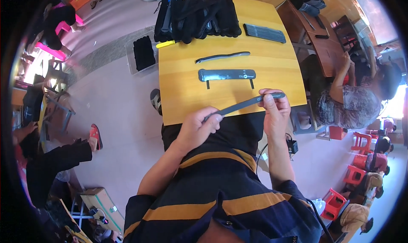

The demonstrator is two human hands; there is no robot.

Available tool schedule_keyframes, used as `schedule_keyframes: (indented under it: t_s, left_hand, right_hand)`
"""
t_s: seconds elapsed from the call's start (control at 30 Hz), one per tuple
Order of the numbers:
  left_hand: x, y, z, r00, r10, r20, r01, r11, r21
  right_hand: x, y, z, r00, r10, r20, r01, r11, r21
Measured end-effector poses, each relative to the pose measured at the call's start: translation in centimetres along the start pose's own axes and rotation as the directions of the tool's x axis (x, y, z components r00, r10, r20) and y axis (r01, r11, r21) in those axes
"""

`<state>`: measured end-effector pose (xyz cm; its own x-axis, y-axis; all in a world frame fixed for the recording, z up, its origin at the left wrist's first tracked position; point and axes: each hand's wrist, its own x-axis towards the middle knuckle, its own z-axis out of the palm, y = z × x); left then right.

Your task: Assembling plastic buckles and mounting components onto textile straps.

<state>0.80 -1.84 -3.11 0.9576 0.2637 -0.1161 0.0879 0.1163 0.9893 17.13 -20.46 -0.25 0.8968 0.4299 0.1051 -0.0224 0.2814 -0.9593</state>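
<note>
A long, flat dark grey strip (241, 105) with a small pale print near one end is stretched between my hands, over the near edge of the yellow table (178, 103). My left hand (198, 127) pinches its left end between thumb and fingers. Its right end is gripped by my right hand (276, 112), slightly higher. Just beyond lies a glossy black padded band (225, 74) with two short straps pointing toward me. Farther off rests a slightly curved dark strip (223, 57).
Black fabric pieces (195, 20) are heaped at the table's far left, by a yellow-handled tool (165, 43). A row of grey strips (265, 33) lies far right. A clear bin (144, 54) with black pieces stands left. A person (350, 96) sits close by on the right.
</note>
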Motion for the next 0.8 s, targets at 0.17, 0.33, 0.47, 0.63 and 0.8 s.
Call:
schedule_keyframes:
  t_s: [0.17,0.33,0.47,0.63,0.8]
  left_hand:
    - [0.6,-0.9,-2.0,0.996,0.075,-0.057,-0.076,0.997,-0.017]
    - [2.1,-1.7,-2.9,0.968,-0.006,-0.250,-0.012,0.997,-0.071]
    - [3.6,-1.7,-3.7,0.927,-0.070,-0.369,0.085,0.996,0.024]
    - [5.3,-1.3,-4.0,0.905,-0.130,-0.406,0.156,0.987,0.031]
    - [7.1,-1.0,-4.5,0.882,-0.166,-0.442,0.266,0.948,0.175]
  right_hand:
    - [0.2,1.6,-1.3,0.988,0.154,-0.015,-0.155,0.984,-0.094]
    - [0.6,3.1,-2.0,0.979,0.200,0.047,-0.187,0.962,-0.198]
    - [1.5,3.8,-2.4,0.971,0.235,0.032,-0.223,0.950,-0.220]
    - [3.5,4.6,-3.1,0.976,0.210,0.057,-0.189,0.948,-0.257]
    - [5.7,5.1,-3.5,0.975,0.216,0.057,-0.183,0.920,-0.346]
